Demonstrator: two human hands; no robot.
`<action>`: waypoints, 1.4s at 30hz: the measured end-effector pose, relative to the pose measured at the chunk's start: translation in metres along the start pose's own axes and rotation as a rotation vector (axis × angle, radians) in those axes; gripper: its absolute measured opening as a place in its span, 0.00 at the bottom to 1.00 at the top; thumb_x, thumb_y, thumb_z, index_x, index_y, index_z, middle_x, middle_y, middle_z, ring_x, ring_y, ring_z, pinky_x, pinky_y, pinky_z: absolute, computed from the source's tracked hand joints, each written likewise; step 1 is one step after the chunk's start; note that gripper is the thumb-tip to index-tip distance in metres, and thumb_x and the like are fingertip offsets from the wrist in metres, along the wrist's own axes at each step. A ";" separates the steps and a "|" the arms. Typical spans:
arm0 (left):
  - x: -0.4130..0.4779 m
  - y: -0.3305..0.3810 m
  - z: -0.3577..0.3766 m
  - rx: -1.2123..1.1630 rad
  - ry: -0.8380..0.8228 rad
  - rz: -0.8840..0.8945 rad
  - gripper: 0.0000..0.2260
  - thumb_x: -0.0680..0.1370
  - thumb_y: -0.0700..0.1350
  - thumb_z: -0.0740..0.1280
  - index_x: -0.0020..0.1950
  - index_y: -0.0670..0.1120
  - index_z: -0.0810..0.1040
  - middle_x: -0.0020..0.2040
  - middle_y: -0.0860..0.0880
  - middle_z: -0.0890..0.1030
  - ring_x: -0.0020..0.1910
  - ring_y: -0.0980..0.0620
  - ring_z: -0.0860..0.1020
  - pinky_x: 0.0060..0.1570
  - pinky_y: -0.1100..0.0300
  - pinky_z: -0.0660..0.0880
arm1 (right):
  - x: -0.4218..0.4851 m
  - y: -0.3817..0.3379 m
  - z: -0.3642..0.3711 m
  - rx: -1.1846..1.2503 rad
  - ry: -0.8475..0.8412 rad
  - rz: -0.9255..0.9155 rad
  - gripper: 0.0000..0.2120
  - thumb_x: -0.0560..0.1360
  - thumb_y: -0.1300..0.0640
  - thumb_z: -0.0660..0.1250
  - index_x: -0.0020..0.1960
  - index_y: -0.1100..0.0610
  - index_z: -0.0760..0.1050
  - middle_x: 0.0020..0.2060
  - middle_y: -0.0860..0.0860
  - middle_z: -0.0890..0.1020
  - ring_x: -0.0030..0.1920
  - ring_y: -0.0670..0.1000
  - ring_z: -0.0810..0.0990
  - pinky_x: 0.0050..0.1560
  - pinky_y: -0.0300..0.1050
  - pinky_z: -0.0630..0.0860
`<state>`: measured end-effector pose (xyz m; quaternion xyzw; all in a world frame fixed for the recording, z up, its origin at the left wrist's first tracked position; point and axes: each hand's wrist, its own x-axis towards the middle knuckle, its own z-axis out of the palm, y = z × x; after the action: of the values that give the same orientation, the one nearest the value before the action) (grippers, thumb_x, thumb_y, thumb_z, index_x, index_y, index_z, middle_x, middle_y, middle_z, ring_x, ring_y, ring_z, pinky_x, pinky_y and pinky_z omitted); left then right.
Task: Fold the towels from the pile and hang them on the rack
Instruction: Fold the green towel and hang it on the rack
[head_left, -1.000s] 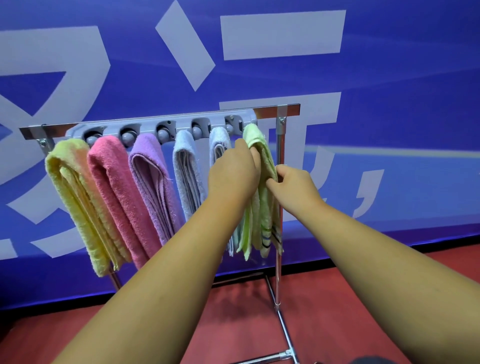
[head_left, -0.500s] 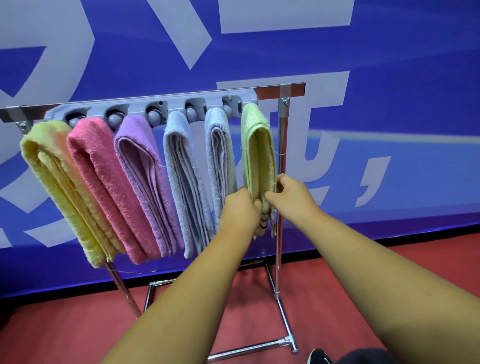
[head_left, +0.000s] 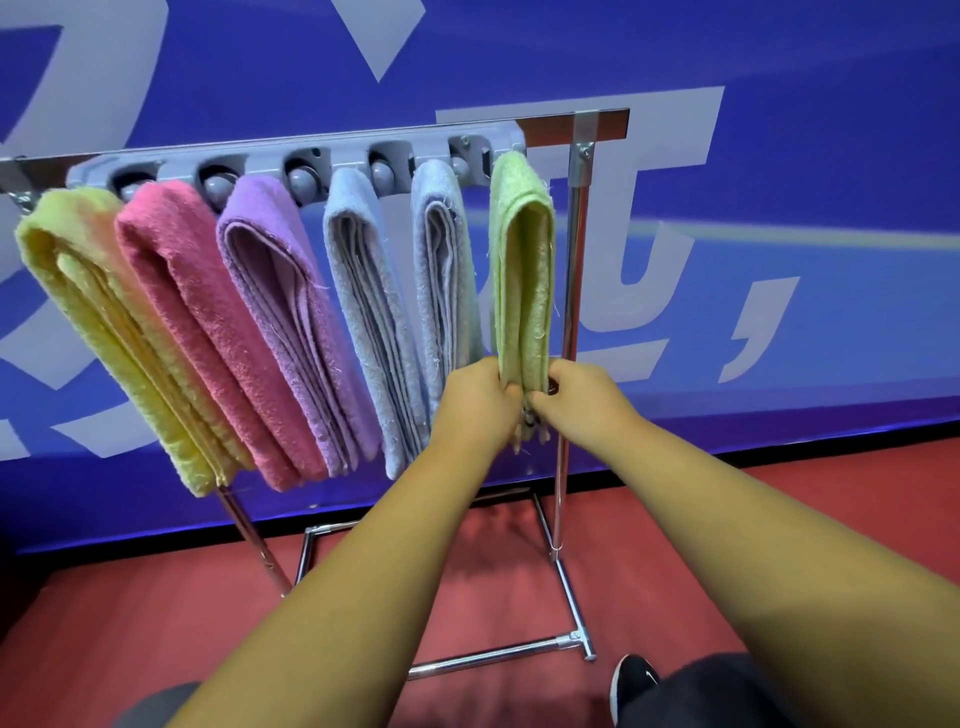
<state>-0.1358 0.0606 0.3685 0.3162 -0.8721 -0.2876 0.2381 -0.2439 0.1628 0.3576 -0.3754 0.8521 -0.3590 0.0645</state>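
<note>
A metal rack (head_left: 576, 332) with a grey hook bar (head_left: 343, 158) stands against the blue wall. Several folded towels hang on it: yellow (head_left: 109, 322), pink (head_left: 208, 317), purple (head_left: 291, 317), two light blue (head_left: 374, 312) and, at the right end, a green towel (head_left: 522, 270). My left hand (head_left: 475, 408) and my right hand (head_left: 584, 400) each grip the green towel's lower end from either side. The bottom edge of that towel is hidden behind my fingers.
The rack's chrome base (head_left: 498, 660) runs across the red floor (head_left: 156, 623) below my arms. A black shoe (head_left: 631, 680) shows at the lower right. The blue wall with white lettering (head_left: 779, 208) stands close behind the rack.
Both hands have slid down the green towel from its top near the bar to its lower end. The view has moved closer to the rack.
</note>
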 end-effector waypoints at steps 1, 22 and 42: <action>0.000 -0.002 0.000 -0.017 -0.011 0.006 0.06 0.77 0.42 0.64 0.46 0.47 0.81 0.39 0.50 0.83 0.38 0.49 0.81 0.39 0.58 0.75 | -0.003 -0.002 0.002 -0.001 -0.013 -0.020 0.04 0.77 0.57 0.70 0.46 0.49 0.81 0.40 0.48 0.86 0.41 0.49 0.85 0.45 0.45 0.80; -0.018 -0.018 0.020 -0.064 -0.124 0.037 0.07 0.80 0.46 0.69 0.56 0.45 0.77 0.46 0.48 0.81 0.40 0.49 0.79 0.34 0.57 0.71 | -0.008 0.010 -0.012 0.020 -0.060 -0.019 0.07 0.81 0.53 0.72 0.45 0.51 0.83 0.34 0.45 0.80 0.37 0.44 0.76 0.38 0.42 0.70; -0.011 -0.024 0.036 0.166 -0.120 0.043 0.10 0.83 0.43 0.61 0.46 0.41 0.76 0.45 0.38 0.81 0.42 0.38 0.77 0.40 0.53 0.69 | -0.009 0.015 -0.003 0.035 0.084 0.032 0.05 0.78 0.50 0.71 0.43 0.48 0.79 0.36 0.46 0.82 0.38 0.47 0.79 0.34 0.43 0.70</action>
<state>-0.1395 0.0656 0.3241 0.2980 -0.9123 -0.2277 0.1646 -0.2479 0.1777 0.3483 -0.3454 0.8534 -0.3882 0.0409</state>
